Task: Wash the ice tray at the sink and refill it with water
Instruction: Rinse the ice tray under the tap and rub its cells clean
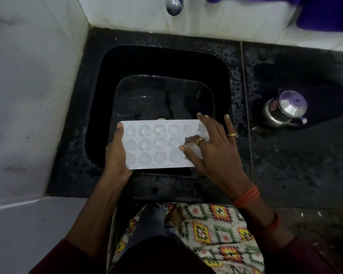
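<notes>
A white plastic ice tray (156, 145) with three rows of round cups is held flat over the near half of a deep black stone sink (231, 86). Its cups face up, and its near long edge is over the sink's near edge. The cups shine a bit, but I cannot tell if there is water in them.

The left hand (116, 153) holds the tray's short left end. Its thumb lies on top of the rim, and its fingers go under the tray, out of sight.

The right hand (212, 147) lies on top of the tray's right end. Its fingers are straight and spread wide, and they grip nothing. Two fingers wear gold rings (199, 141).

A shiny metal tap (173, 5) hangs above the sink's far edge. A small steel pot with a lid (285, 108) stands on the wet black counter (295, 165), well to the right of the sink.
</notes>
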A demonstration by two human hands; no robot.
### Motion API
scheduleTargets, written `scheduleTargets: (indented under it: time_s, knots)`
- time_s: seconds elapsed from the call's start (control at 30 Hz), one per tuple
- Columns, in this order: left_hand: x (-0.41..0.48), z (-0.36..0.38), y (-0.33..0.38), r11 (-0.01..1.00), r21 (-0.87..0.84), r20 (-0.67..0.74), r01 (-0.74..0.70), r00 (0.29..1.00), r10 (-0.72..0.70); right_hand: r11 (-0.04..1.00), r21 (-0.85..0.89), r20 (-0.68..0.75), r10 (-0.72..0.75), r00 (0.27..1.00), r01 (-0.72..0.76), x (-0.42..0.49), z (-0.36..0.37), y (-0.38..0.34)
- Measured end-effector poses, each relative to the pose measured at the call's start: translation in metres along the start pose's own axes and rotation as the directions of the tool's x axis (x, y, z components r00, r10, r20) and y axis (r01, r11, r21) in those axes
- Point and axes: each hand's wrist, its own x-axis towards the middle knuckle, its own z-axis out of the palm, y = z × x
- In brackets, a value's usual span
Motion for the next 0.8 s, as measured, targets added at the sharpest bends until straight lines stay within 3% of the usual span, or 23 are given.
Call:
scheduleTargets:
  time_s: [0.1, 0.23, 0.53, 0.8]
  knots:
    - [-0.002, 0.002, 0.000, 1.000, 0.001, 0.010, -0.003, 1.000, 0.003, 0.998, 0.034, -0.051, 0.057, 0.997, -0.056, 0.002, 0.000, -0.001]
    - [-0.005, 0.004, 0.000, 1.000, 0.007, 0.026, 0.001, 1.000, -0.002, 0.992, 0.030, 0.014, 0.121, 0.993, -0.122, 0.004, 0.003, -0.004]
    - [-0.005, 0.000, -0.002, 1.000, 0.004, 0.013, -0.002, 1.000, 0.002, 0.989, -0.006, 0.076, 0.145, 0.987, -0.145, 0.003, 0.011, -0.006]
    - [-0.006, -0.003, 0.002, 1.000, 0.010, 0.014, -0.020, 1.000, 0.020, 0.991, 0.013, 0.020, 0.133, 0.991, -0.134, 0.010, 0.006, -0.005]
